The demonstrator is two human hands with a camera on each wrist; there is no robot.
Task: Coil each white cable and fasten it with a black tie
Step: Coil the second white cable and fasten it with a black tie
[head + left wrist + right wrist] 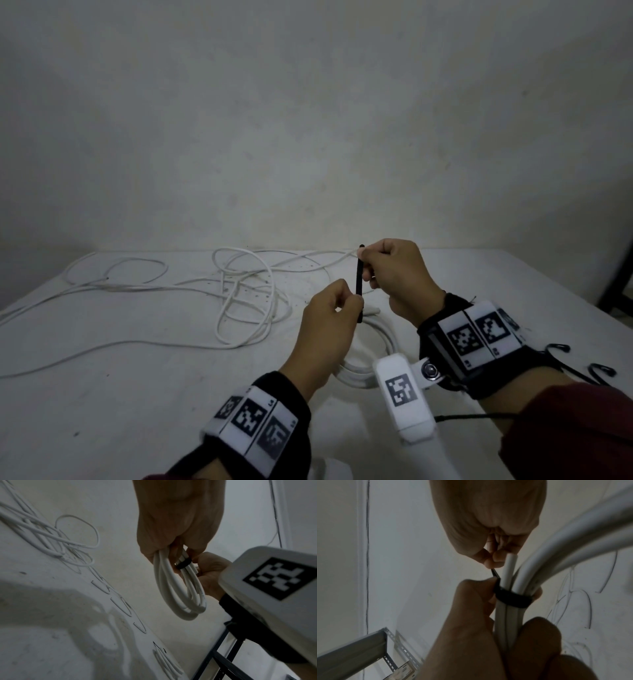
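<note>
I hold a coiled bundle of thick white round cable (178, 588) up off the white desk (137, 394) with both hands, and a thin black strap tie (359, 281) runs around it. My left hand (329, 329) is curled tight around the strands just below the wrap, thumb and forefinger pinching the bundle where the tie crosses it. In the right wrist view the tie's band (511, 599) sits snug across three or four parallel strands, with a cut cable end (511, 563) poking up just beyond it. My right hand (397, 274) is above and slightly beyond the left — its fingers are closed in a pinch on the free tail of the tie, which stands nearly upright between the two hands in the head view. The rest of the coil hangs down below my left hand as a long loop, its bottom clear of the desk in the left wrist view.

Beyond and to the left of my left hand, loose white cable (246, 294) lies in tangled loops across the desk, with long runs trailing off toward the left edge. To the right of my right wrist, a few more black ties (582, 363) lie on the desk, partly hidden behind the black wristband (455, 342) with its printed square markers. A white camera housing (404, 394) juts between my wrists.
</note>
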